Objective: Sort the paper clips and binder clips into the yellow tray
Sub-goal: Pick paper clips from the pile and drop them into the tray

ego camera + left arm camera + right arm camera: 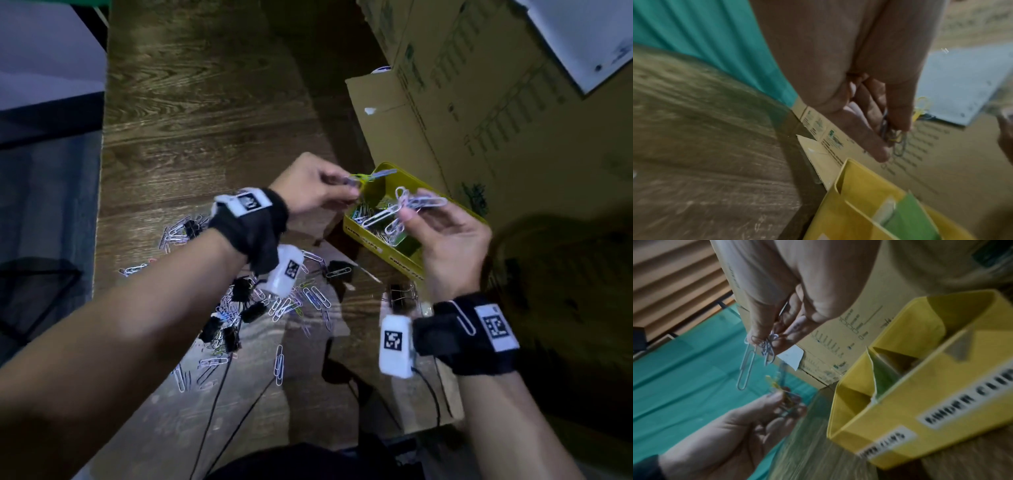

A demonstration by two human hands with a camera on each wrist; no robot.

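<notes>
The yellow tray (363,236) sits on the wooden table at centre right, with a divider and labelled compartments (941,417); one holds several paper clips. My left hand (342,193) hovers at the tray's left corner and pinches a small bunch of coloured paper clips (370,178), seen yellow and blue between its fingertips (896,139). My right hand (411,214) is raised over the tray and pinches a tangled bunch of silver paper clips (404,209), which dangle below its fingers (748,363). Loose paper clips (308,301) and black binder clips (239,291) lie scattered on the table below my wrists.
Large cardboard boxes (479,102) stand close behind and right of the tray. The wooden table (205,102) stretches bare to the far left; its left edge drops to a dark floor. Thin black cables (219,411) trail toward me. A single paper clip (462,318) clings to my right wristband.
</notes>
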